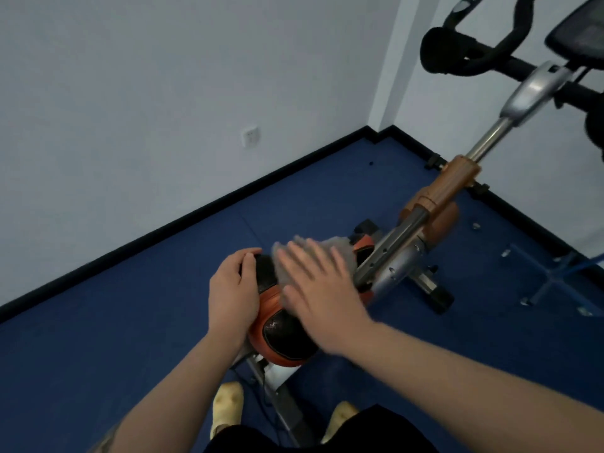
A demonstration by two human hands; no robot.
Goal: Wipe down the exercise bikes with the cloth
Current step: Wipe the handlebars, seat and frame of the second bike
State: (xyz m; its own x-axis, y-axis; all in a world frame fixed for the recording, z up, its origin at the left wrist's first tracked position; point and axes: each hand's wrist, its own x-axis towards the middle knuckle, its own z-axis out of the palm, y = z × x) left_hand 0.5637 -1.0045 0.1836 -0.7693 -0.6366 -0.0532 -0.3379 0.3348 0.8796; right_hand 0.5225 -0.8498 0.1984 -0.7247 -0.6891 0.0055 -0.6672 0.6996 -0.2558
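Two pale shoes (228, 403) stand on the blue carpeted floor (114, 322) beneath an orange-and-black padded bike saddle (281, 335). The left hand (233, 289) curls around the saddle's rounded edge, gripping it. The right hand (318, 289), fingers flat and spread, presses a fuzzy grey cloth (330, 248) onto the saddle's nose. Beyond, a chrome post (487, 142) rises from an orange frame tube (454, 184) to black foam-wrapped handlebars (457, 53).

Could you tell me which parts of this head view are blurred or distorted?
Head view: right hand and cloth are motion-smeared; left hand on the saddle is sharper; wide-angle lens bends the baseboard.
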